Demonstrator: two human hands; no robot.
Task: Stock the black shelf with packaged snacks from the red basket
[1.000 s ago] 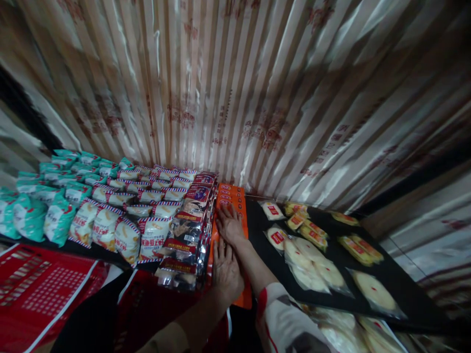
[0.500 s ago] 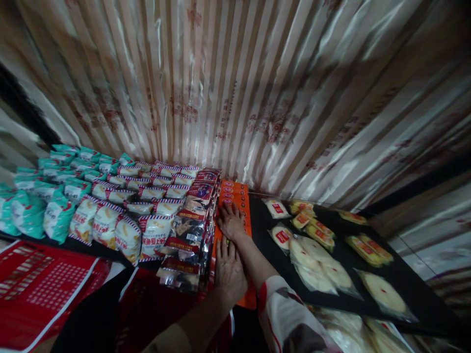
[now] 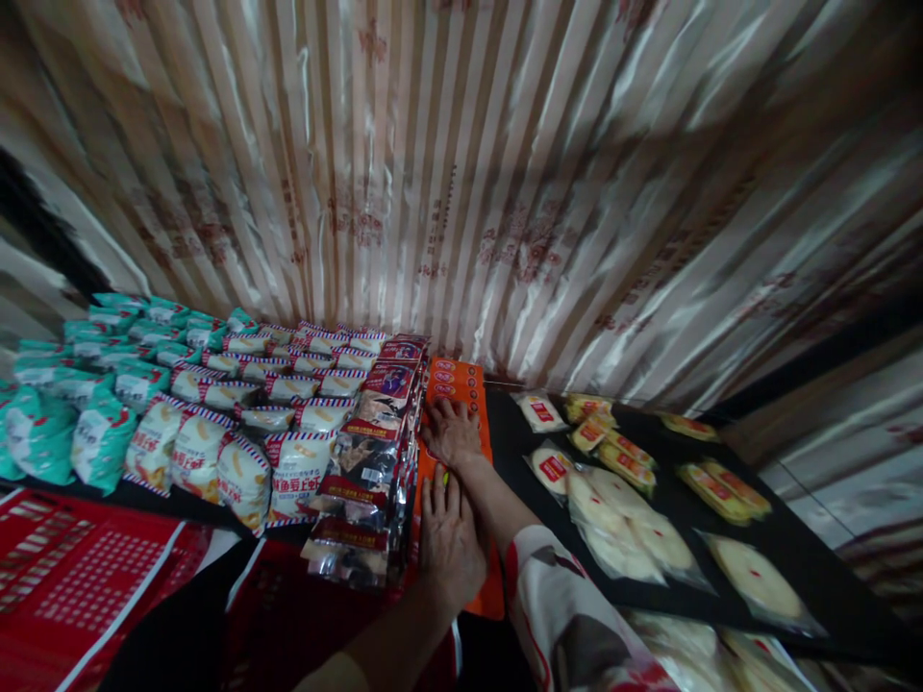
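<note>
Both hands lie on an orange strip of packaging [image 3: 461,378] printed with small round logos, beside a row of snack packets. My right hand [image 3: 453,435] is farther up the strip, palm down with its fingers spread. Closer to me, my left hand [image 3: 451,543] rests flat with its fingers stretched out, and its fingertips almost reach the right wrist. Just left of the hands stand dark red and black glossy packets [image 3: 371,452] in an overlapping row. Much of the orange strip is hidden beneath the hands.
White bags with striped edges [image 3: 295,476] and teal bags [image 3: 105,437] stand in rows to the left. Red baskets [image 3: 93,577] are at the near left. On the black surface [image 3: 519,461] at right lie flat pale packs [image 3: 620,524] and yellow packs [image 3: 627,457]. Printed pleated sheeting [image 3: 461,192] hangs behind.
The view has shifted slightly, with the bags at left appearing a little lower and farther left. Both hands stay flat on the orange strip in nearly the same spots.
</note>
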